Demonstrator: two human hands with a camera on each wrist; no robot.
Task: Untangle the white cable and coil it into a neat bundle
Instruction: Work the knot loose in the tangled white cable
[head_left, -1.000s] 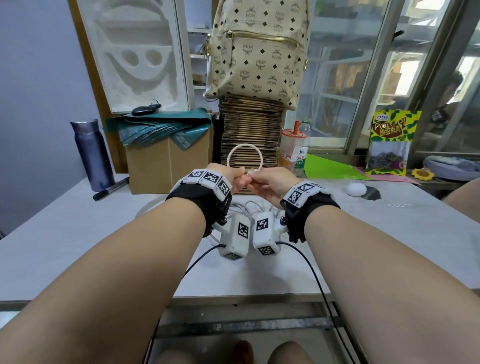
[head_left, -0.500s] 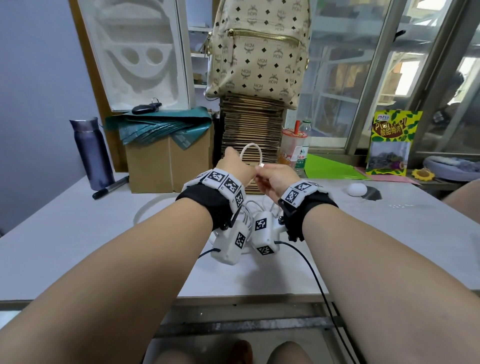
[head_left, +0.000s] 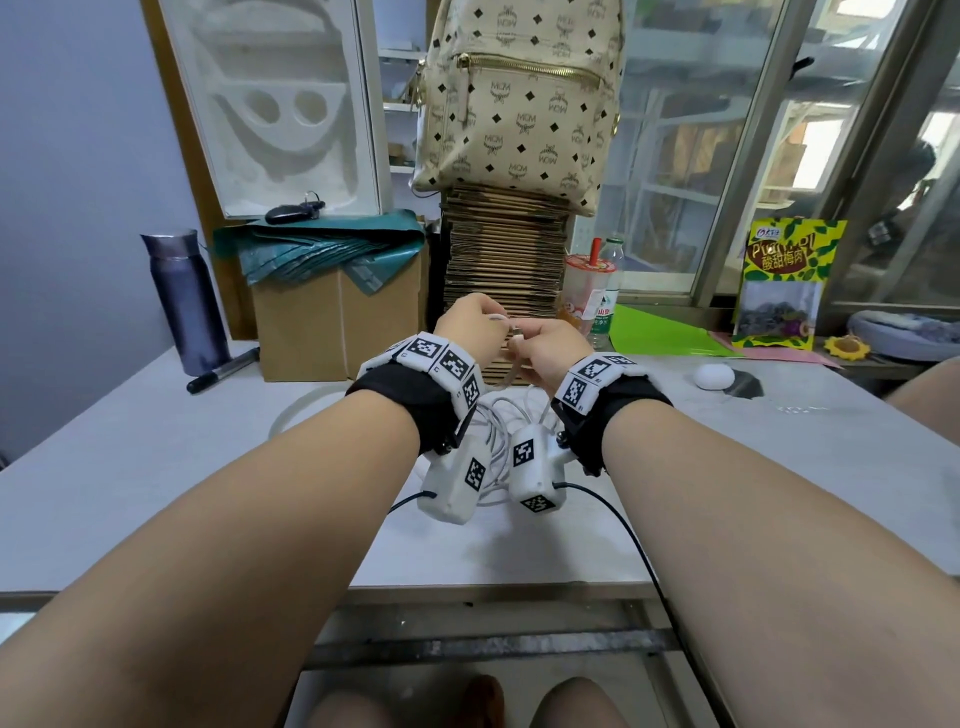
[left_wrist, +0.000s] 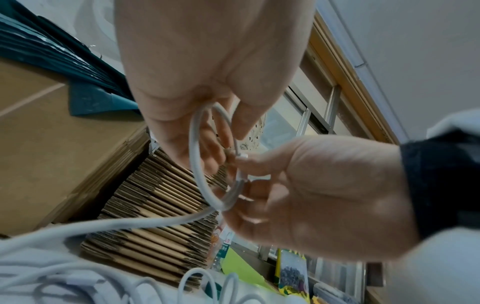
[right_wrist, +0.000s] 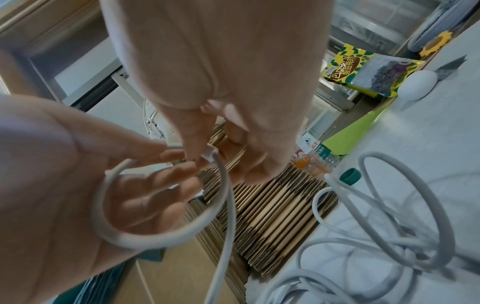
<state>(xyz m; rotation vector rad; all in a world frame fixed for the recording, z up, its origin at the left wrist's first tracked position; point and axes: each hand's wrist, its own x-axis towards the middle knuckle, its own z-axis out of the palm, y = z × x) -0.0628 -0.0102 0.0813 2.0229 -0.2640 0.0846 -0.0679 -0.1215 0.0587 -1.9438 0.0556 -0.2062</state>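
Fingers of the right hand pinching the plug end of the white cable, thumb and forefinger tight on the little connector. Left hand right alongside, touching almost, fingers loosely curled with a small loop running round them. First turn of the coil, by the look of it: plug pinned against the loop so it cannot spring open, left hand serving as the form to wind on.

Both hands raised clear of the worktop, out toward 12 o'clock from the body. Sensible height, probably: lets the slack hang free rather than drag. One strand dropping from the pinch straight down toward 6 o'clock, into the heap.

And the heap itself, loose and looping on the worktop under the wrists, toward 5 o'clock in the right wrist view. Several strands crossing over one another there, so most of the untangling and coiling judged not yet done. Cannot tell where the far end lies.

Beyond the hands at 12 o'clock, a stack of cardboard with a backpack on top. Water bottle and marker off at 10 o'clock, snack bag at 2 o'clock, all well apart from the cable.

Likely snag ahead: a crossed strand lifting the whole heap with the next turn.
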